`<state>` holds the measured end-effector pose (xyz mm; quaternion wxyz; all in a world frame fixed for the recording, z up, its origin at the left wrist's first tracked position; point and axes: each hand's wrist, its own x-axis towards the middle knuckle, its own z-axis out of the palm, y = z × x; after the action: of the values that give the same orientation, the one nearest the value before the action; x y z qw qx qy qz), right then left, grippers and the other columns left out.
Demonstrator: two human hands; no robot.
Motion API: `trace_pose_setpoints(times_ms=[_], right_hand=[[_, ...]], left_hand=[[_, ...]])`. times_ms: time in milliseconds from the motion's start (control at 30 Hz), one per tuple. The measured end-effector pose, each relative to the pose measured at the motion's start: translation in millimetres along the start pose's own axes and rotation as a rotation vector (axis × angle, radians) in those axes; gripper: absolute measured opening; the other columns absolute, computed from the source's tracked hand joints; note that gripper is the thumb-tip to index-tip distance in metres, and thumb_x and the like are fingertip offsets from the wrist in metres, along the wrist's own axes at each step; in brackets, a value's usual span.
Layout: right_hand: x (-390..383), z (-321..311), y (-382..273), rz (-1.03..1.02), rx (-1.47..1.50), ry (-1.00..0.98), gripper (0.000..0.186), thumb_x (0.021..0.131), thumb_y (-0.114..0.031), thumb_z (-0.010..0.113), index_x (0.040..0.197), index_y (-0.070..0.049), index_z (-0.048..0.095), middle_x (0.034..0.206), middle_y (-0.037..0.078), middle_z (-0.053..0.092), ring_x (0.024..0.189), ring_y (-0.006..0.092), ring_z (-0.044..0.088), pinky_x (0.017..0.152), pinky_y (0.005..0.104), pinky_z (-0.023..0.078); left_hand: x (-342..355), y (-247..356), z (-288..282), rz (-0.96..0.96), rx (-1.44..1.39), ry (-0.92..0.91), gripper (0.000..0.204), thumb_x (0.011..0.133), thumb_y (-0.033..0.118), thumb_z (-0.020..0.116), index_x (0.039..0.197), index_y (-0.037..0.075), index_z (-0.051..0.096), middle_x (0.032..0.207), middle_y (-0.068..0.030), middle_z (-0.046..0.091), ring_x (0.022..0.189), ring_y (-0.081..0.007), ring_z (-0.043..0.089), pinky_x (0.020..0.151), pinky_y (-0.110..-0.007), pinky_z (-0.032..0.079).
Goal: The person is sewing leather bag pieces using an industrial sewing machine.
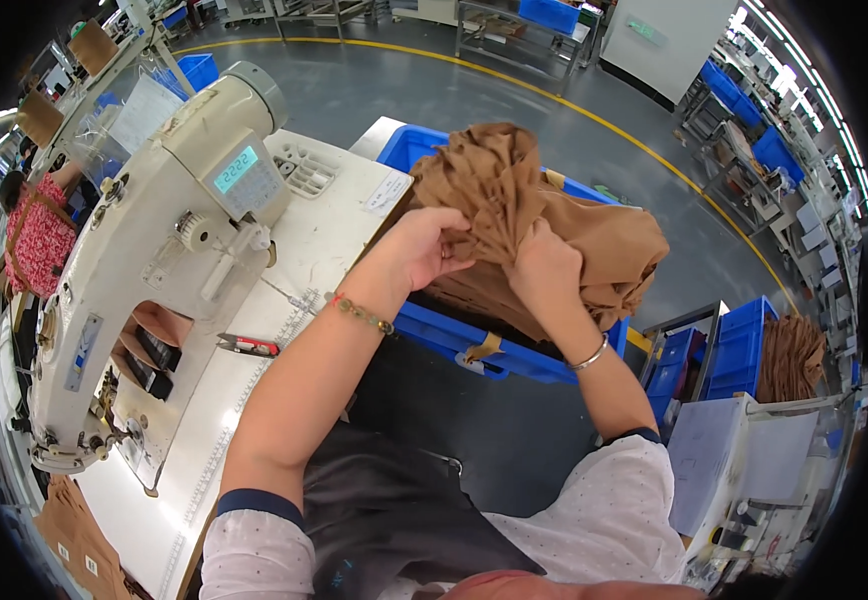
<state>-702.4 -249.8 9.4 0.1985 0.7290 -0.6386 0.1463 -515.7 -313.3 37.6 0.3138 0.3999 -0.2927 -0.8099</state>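
Observation:
Both of my hands are at a gathered bunch of brown fabric [484, 175] raised over a blue bin [429, 330]. My left hand [434, 245] has its fingers curled on the bunch's left side, their tips partly lost in the folds. On the other side, my right hand [546, 262] is closed round the gathered cloth, knuckles up. More brown fabric pieces [604, 240] lie heaped in the bin under and beside the bunch. Where one piece ends and another starts I cannot make out.
Left of me stands a white sewing machine [134, 230] with a lit display on a white table [324, 225]. Red-handled thread snips [249, 345] lie on it. At the right are blue crates [739, 350] and stacked brown fabric [792, 358]. Another person [36, 225] sits at far left.

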Motion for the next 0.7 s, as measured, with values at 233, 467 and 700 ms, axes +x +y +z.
trace_pose_setpoints(times_ms=[233,467,700], right_hand=[[23,-11,47,0.123,0.245,-0.134,0.043,0.068,-0.019,0.082,0.099,0.003,0.062,0.079,0.022,0.069,0.077,0.0425,0.068,0.07,0.0503,0.056],[14,-18,68,0.143,0.408,0.004,0.043,0.069,-0.018,0.079,0.105,0.001,0.065,0.079,0.022,0.07,0.075,0.0444,0.068,0.068,0.0512,0.054],[-57,-116,49,-0.461,0.51,0.059,0.038,0.075,-0.025,0.074,0.109,-0.009,0.073,0.114,0.014,0.074,0.094,0.0299,0.074,0.073,0.0376,0.06]], left_hand=[[9,-26,-6,0.022,-0.065,-0.113,0.032,0.093,0.01,0.06,0.125,0.002,0.058,0.125,-0.0124,0.064,0.12,-0.0291,0.062,0.105,-0.047,0.048],[19,-74,-7,-0.001,-0.385,-0.165,0.034,0.103,0.018,0.052,0.132,0.001,0.051,0.135,-0.0156,0.059,0.125,-0.0335,0.058,0.11,-0.048,0.046],[6,-85,-2,-0.091,-0.559,-0.52,0.046,0.099,0.023,0.062,0.14,0.005,0.052,0.125,-0.0096,0.064,0.114,-0.0217,0.062,0.104,-0.038,0.049]])
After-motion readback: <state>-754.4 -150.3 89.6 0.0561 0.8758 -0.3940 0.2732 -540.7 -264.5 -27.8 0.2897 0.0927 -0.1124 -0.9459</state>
